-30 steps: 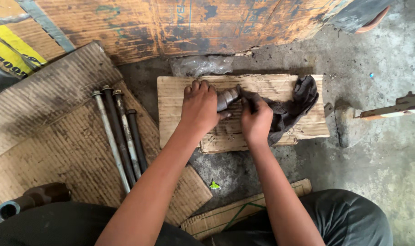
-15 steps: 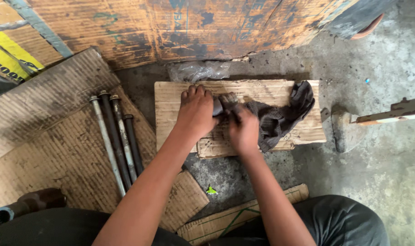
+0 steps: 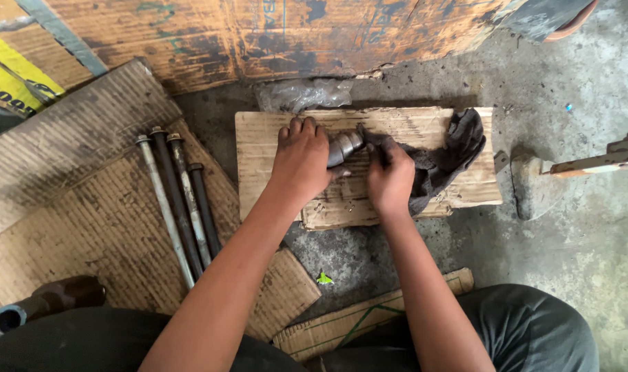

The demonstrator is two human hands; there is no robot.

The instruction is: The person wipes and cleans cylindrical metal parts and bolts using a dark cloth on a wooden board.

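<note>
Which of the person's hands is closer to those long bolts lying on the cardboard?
Left. The left hand grips a metal part just right of the long bolts; the right hand, holding a dark rag, lies farther right.

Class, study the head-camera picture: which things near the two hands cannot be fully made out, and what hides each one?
- Metal part: its left end is hidden under the left hand.
- Dark rag: its near end is covered by the right hand.
- Pipe: partly hidden behind the person's knee, bottom left.
- Wooden piece: cut off by the right edge.
</note>
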